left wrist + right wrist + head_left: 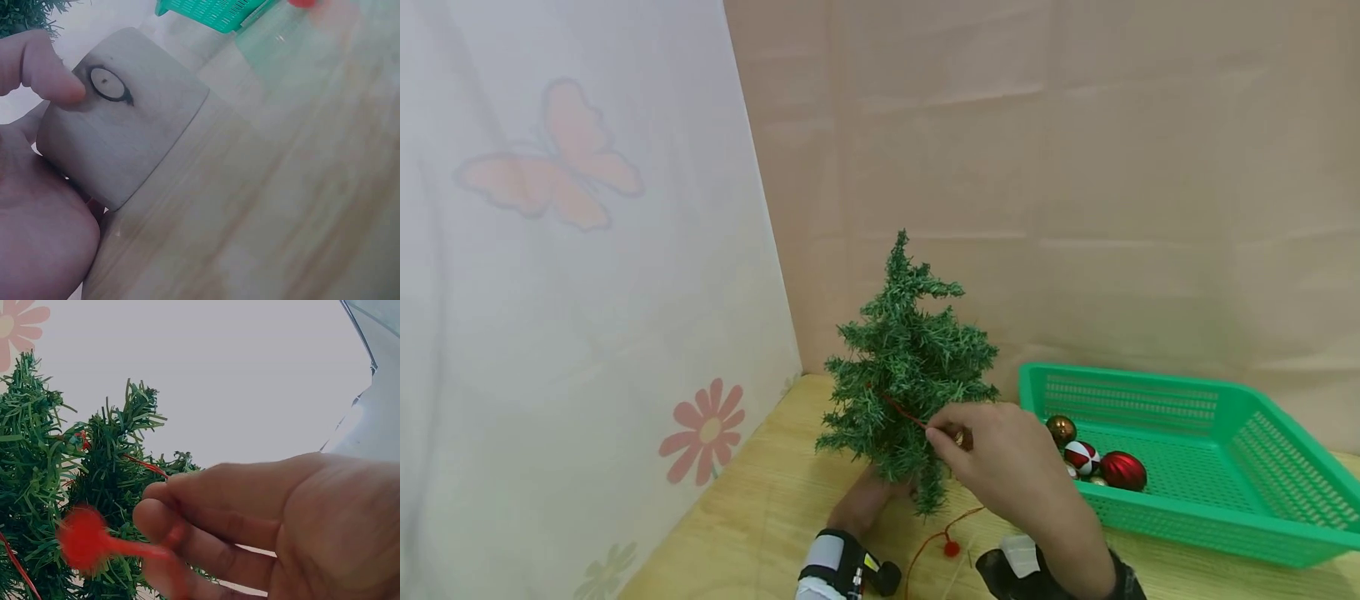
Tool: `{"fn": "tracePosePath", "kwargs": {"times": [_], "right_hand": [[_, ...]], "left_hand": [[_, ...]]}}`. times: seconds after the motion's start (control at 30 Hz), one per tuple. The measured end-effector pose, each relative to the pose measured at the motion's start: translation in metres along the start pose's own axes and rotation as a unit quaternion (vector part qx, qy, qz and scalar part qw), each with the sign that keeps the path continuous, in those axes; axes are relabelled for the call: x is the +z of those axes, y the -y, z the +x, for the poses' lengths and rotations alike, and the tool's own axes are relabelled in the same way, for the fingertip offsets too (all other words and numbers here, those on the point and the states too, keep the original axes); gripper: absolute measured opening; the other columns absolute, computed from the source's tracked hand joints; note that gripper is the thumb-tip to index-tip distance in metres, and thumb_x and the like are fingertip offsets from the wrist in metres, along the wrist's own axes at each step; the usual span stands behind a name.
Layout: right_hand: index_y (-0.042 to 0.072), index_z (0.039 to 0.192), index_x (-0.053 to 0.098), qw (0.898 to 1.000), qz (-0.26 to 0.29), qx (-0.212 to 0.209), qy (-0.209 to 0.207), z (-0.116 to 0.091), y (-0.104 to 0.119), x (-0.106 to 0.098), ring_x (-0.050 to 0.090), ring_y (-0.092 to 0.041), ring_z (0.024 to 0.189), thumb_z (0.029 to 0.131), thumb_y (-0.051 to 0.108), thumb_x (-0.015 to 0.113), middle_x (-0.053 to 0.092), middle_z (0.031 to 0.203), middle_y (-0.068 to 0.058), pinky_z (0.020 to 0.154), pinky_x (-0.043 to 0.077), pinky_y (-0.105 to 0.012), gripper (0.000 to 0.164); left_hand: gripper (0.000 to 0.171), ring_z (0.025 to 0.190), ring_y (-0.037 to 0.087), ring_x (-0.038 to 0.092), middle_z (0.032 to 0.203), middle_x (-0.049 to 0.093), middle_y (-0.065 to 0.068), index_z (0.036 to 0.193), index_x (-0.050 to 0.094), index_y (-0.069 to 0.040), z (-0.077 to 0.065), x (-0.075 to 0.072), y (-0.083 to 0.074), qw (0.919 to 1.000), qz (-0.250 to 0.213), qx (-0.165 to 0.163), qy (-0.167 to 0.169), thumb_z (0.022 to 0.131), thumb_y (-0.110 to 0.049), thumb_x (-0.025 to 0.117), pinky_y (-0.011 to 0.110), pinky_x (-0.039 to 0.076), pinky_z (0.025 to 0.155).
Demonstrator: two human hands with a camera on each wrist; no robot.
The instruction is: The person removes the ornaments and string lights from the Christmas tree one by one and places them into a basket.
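Note:
A small green artificial Christmas tree [904,350] stands on the table in front of me. Its pale, drum-shaped base [147,128] shows in the left wrist view, with my left hand [867,502] gripping it low down, fingers and thumb at its sides. The branches hide part of that hand in the head view. At the tree's right side, my right hand [1011,462] pinches a red cord [904,412] that runs taut into the branches. A red pom-pom [83,539] on the cord hangs before the fingers in the right wrist view.
Right of the tree is a green plastic basket [1180,515] holding several baubles, among them a shiny red bauble [1123,472]. More cord with a red pom-pom [951,548] trails over the wooden table [752,508]. A flowered sheet [625,317] hangs at the left.

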State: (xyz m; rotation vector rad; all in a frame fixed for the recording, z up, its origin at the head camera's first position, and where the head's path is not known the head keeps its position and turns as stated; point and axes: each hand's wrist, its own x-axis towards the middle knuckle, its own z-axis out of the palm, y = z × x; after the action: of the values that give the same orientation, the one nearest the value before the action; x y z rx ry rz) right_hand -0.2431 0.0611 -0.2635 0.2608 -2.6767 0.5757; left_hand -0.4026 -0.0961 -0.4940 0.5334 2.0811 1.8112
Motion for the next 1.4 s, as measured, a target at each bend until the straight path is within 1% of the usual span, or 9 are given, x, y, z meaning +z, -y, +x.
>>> {"fn": "tracePosePath", "kwargs": {"times": [0.3, 0.4, 0.57, 0.8, 0.97, 1.1, 1.27, 1.37, 1.4], "right_hand": [[0.024, 0.113, 0.076, 0.998, 0.029, -0.002, 0.050, 0.004, 0.000, -0.001, 0.034, -0.005, 0.042, 0.097, 0.015, 0.064, 0.049, 0.056, 0.012, 0.045, 0.026, -0.022, 0.022], [0.019, 0.107, 0.076, 0.998, 0.040, -0.005, 0.049, 0.005, 0.001, 0.001, 0.035, -0.005, 0.042, 0.098, 0.011, 0.059, 0.060, 0.068, 0.012, 0.045, 0.026, -0.022, 0.020], [0.019, 0.104, 0.071, 0.998, 0.049, -0.005, 0.039, 0.006, 0.002, 0.001, 0.047, -0.004, 0.057, 0.100, 0.011, 0.058, 0.071, 0.093, 0.005, 0.052, 0.036, -0.023, 0.016], [0.019, 0.113, 0.067, 0.998, 0.036, -0.002, 0.049, 0.009, 0.006, 0.002, 0.063, -0.010, 0.091, 0.102, 0.007, 0.052, 0.066, 0.106, 0.003, 0.072, 0.050, -0.030, 0.022], [0.018, 0.116, 0.066, 0.998, 0.043, -0.017, 0.038, 0.011, 0.008, 0.002, 0.063, -0.015, 0.097, 0.103, 0.006, 0.044, 0.065, 0.113, 0.000, 0.079, 0.051, -0.035, 0.028], [0.018, 0.116, 0.067, 0.998, 0.044, -0.026, 0.040, 0.013, 0.011, 0.005, 0.062, -0.018, 0.103, 0.107, 0.020, 0.044, 0.066, 0.111, 0.002, 0.085, 0.051, -0.039, 0.025], [0.021, 0.114, 0.069, 0.997, 0.036, -0.043, 0.046, 0.014, 0.012, 0.009, 0.060, -0.008, 0.079, 0.105, 0.033, 0.051, 0.066, 0.088, 0.010, 0.071, 0.049, -0.030, 0.024], [0.021, 0.108, 0.071, 0.997, 0.032, -0.060, 0.026, 0.014, 0.012, 0.010, 0.050, -0.001, 0.062, 0.102, 0.031, 0.056, 0.061, 0.076, 0.014, 0.060, 0.042, -0.023, 0.019], [0.022, 0.107, 0.071, 0.997, 0.030, -0.065, 0.017, 0.014, 0.012, 0.011, 0.047, 0.000, 0.060, 0.102, 0.030, 0.057, 0.061, 0.074, 0.014, 0.058, 0.040, -0.022, 0.017]], "left_hand": [[0.053, 0.135, 0.022, 0.046, 0.146, 0.053, -0.005, 0.138, 0.057, -0.031, -0.004, 0.003, -0.010, 0.9999, 0.003, -0.010, -0.011, 0.087, -0.037, 0.073, 0.051, 0.034, 0.113], [0.059, 0.138, 0.023, 0.044, 0.148, 0.052, -0.004, 0.141, 0.054, -0.031, -0.005, 0.002, -0.008, 0.9996, 0.006, -0.021, -0.016, 0.086, -0.039, 0.075, 0.052, 0.034, 0.114], [0.064, 0.139, 0.025, 0.043, 0.149, 0.051, -0.002, 0.143, 0.052, -0.028, -0.002, -0.001, -0.004, 0.9995, -0.025, -0.017, -0.010, 0.084, -0.040, 0.077, 0.053, 0.034, 0.115], [0.062, 0.130, 0.022, 0.052, 0.141, 0.058, 0.003, 0.140, 0.054, -0.018, -0.001, -0.003, -0.004, 0.9984, -0.054, -0.009, -0.014, 0.085, -0.033, 0.077, 0.047, 0.038, 0.111], [0.067, 0.134, 0.026, 0.048, 0.144, 0.055, 0.008, 0.145, 0.048, -0.014, -0.003, -0.003, -0.006, 0.9979, -0.061, -0.010, -0.020, 0.086, -0.026, 0.076, 0.051, 0.035, 0.113], [0.063, 0.126, 0.021, 0.054, 0.139, 0.058, 0.004, 0.144, 0.049, -0.018, -0.001, -0.006, -0.006, 0.9981, -0.061, 0.004, -0.005, 0.087, -0.022, 0.075, 0.044, 0.039, 0.109], [0.062, 0.117, 0.011, 0.056, 0.135, 0.059, -0.002, 0.143, 0.048, -0.022, 0.000, -0.010, -0.003, 0.9978, -0.061, 0.021, 0.011, 0.088, -0.022, 0.074, 0.031, 0.043, 0.100], [0.063, 0.121, 0.023, 0.056, 0.140, 0.055, 0.007, 0.146, 0.045, -0.017, -0.002, -0.011, -0.004, 0.9983, -0.048, 0.029, 0.016, 0.089, -0.021, 0.072, 0.037, 0.044, 0.102], [0.058, 0.126, 0.030, 0.053, 0.143, 0.052, 0.013, 0.145, 0.049, -0.014, -0.004, -0.013, -0.004, 0.9992, -0.002, 0.035, 0.020, 0.091, -0.020, 0.070, 0.042, 0.044, 0.104]]}}
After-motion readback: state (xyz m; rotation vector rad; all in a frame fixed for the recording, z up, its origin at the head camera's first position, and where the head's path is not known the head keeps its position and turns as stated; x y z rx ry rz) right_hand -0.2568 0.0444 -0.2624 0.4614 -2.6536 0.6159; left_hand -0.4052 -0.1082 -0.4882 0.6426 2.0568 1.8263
